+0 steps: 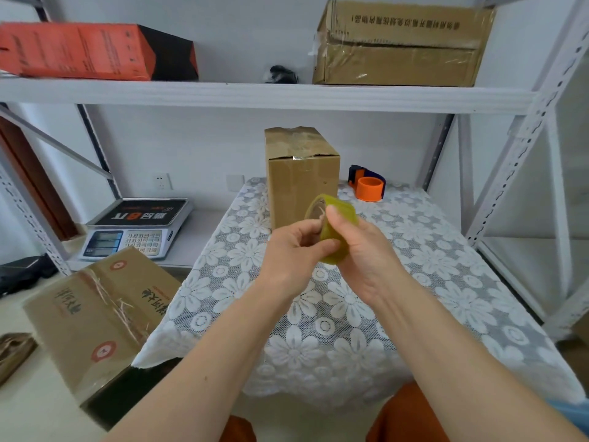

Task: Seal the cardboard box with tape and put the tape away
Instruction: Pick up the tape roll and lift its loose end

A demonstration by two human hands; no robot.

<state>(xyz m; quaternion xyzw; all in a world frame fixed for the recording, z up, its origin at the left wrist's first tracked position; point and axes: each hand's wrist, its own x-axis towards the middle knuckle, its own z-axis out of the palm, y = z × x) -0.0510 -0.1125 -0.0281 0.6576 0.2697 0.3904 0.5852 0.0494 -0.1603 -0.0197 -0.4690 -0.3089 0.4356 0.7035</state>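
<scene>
1. The table under a white lace floral cloth carries everything in play. Its near half is bare lace, which I judge to be ample working room. Grey shelf uprights crowd the right edge and far corners.
2. The upright brown cardboard box stands at the far edge, left of centre. Its top flaps look creased, with old tape on them. I judge it light and stiff-walled, best steadied by its sides.
3. My right hand wraps the outer rim of the roll, fingers curled round it.
4. My left hand pinches at the roll's face, apparently hunting the loose end. I cannot see whether it has one.
5. The yellowish translucent roll of packing tape is held above mid-table, in front of the box. I judge it light, slick and sticky-edged.
6. An orange-and-blue tape dispenser sits just right of the box.
</scene>
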